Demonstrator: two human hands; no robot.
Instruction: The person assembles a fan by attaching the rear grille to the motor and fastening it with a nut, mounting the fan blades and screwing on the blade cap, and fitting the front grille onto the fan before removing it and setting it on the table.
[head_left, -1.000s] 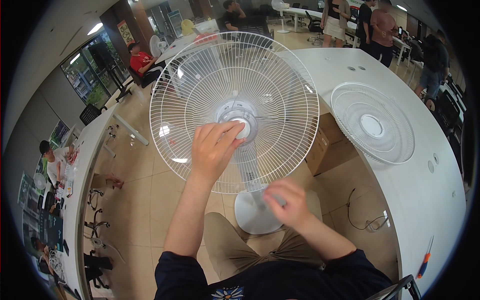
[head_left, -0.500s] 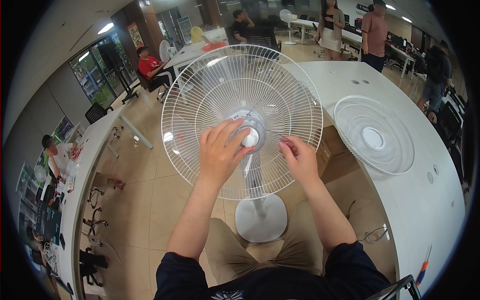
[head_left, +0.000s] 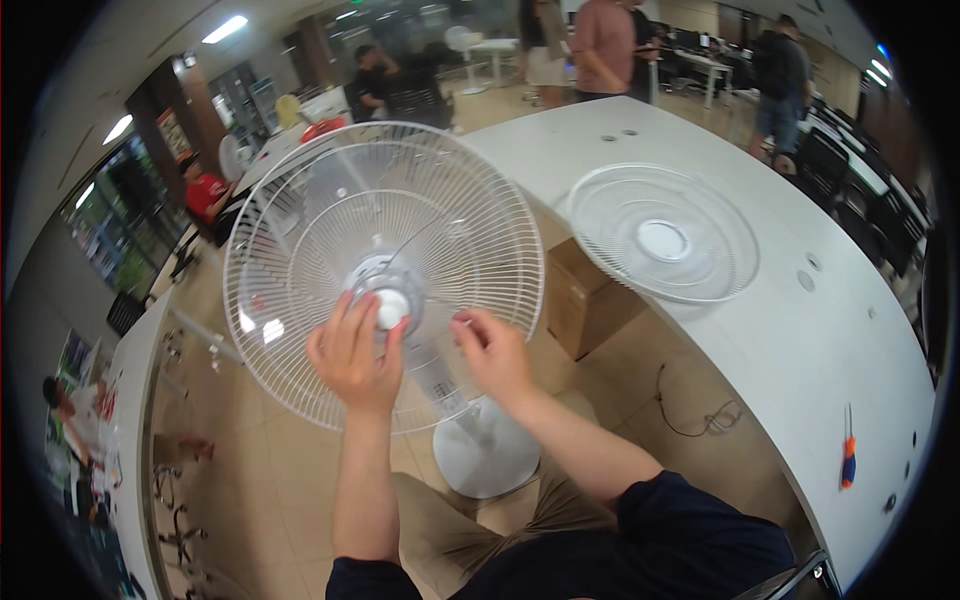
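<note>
A white pedestal fan stands before me, its rear wire guard (head_left: 275, 345) facing up at a tilt. Clear fan blades (head_left: 400, 190) sit in front of the guard, see-through and hard to trace. My left hand (head_left: 355, 360) curls its thumb and fingers round the round white knob (head_left: 391, 309) at the hub. To the right of the hub, the fingers of my right hand (head_left: 497, 360) pinch at what looks like a clear blade's edge. Below, the fan's white base (head_left: 485, 465) rests on the floor between my legs.
The white curved table (head_left: 800, 380) at the right bears the front wire guard (head_left: 662, 240) and an orange-and-blue screwdriver (head_left: 849, 462). A cardboard box (head_left: 580, 305) and a loose cable (head_left: 690, 425) lie beneath it. Several people are farther off; another desk runs along the left.
My view has turned right, so the fan and both hands appear farther left and more of the table shows. The left hand stays at the knob, the right hand beside the hub.
</note>
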